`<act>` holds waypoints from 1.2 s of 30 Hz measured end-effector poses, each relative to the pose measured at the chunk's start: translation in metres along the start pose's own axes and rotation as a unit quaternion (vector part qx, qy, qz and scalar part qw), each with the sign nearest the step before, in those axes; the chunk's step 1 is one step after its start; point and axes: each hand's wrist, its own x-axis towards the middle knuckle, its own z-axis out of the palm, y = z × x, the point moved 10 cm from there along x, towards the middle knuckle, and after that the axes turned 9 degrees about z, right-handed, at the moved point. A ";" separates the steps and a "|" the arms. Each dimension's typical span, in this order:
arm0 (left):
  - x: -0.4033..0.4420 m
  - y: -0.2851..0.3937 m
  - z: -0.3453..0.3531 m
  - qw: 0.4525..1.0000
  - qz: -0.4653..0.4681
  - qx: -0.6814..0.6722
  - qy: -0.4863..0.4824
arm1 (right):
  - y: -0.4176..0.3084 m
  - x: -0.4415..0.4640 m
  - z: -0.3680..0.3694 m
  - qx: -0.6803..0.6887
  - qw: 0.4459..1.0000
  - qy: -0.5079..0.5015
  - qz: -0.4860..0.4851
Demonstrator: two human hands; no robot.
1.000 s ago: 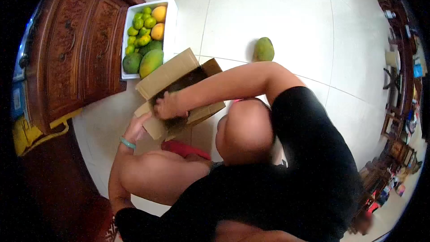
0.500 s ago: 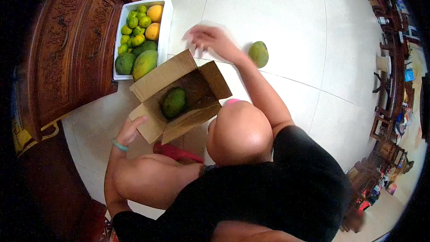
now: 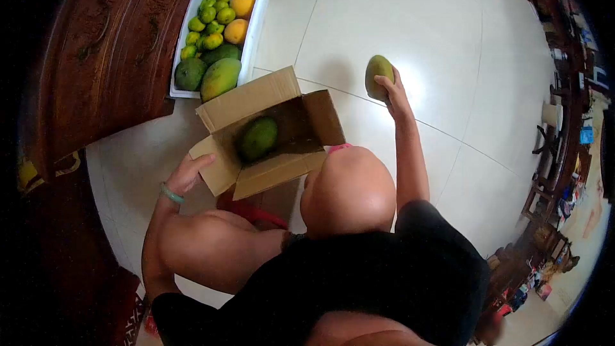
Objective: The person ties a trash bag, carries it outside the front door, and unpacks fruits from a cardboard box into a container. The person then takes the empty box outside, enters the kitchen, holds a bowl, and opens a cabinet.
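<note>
Floor [image 3: 461, 96], pale, glossy tiles with dark joints, running under everything listed.

Cabinet [image 3: 109, 45], dark wood, carved drawer fronts, on the person's left.

Person, in a black shirt [image 3: 365, 269], low over the floor, knees bent.

Cardboard box [image 3: 246, 101], brown, flaps spread, standing before the person's knees; one green fruit [image 3: 258, 138] lies inside, towards the left end.

White box [image 3: 258, 35], open-topped, beside the cabinet and just beyond the cardboard box, filled with fruit.

Left hand [image 3: 186, 174]: closed over the left flap of the cardboard box, thumb lying on the flap's inner face; the other fingers are partly hidden.

Right hand [image 3: 397, 93], arm stretched forward: thumb and fingers curled around a mango [image 3: 377, 70], green, tilted and apparently clear of the floor, well to the right of both boxes.

Large green fruits [image 3: 221, 77], three seen, at the near end of the white box.

Yellow fruits [image 3: 242, 5], two, along its right wall.

Small green fruits [image 3: 207, 14], a heap, some yellowing, beside the yellow pair.

Bracelet [image 3: 171, 193], pale green, one, on the left wrist.
</note>
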 end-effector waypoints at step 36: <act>0.009 -0.006 -0.007 0.998 -0.009 0.065 0.004 | 0.027 0.088 -0.091 -0.222 0.894 0.350 -0.170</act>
